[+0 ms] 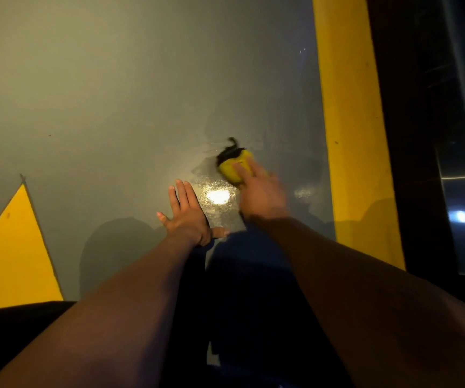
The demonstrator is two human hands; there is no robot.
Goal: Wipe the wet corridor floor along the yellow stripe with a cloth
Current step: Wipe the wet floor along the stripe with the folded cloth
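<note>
- Two bare forearms are reaching forward from the bottom edge, over a dark patch of the person's own shadow on the floor.
- Left hand [186, 217] is lying flat on the grey floor [113, 93], fingers straight and close together, thumb sticking out to the side — holding nothing, just pressing on the surface.
- Right hand [262, 191] is sitting further forward and to the right, motion-blurred; its fingers are lying over the top of the cloth [235, 165] and pressing it down on the floor. How far they are curling round it — cannot tell through the blur.
- Cloth is showing as a yellow wad with a dark tail trailing off its far end, touching the floor well left of the yellow stripe [352, 121].
- Wet sheen [217, 197] is glinting between the two hands, a bright light reflecting in it, and streaks are running up around the cloth.
- Yellow stripe is running near-to-far along the right side, a dark wall base [410, 135] bordering it.
- Yellow triangle marking [12, 256] is lying at the lower left, apart from both hands.
</note>
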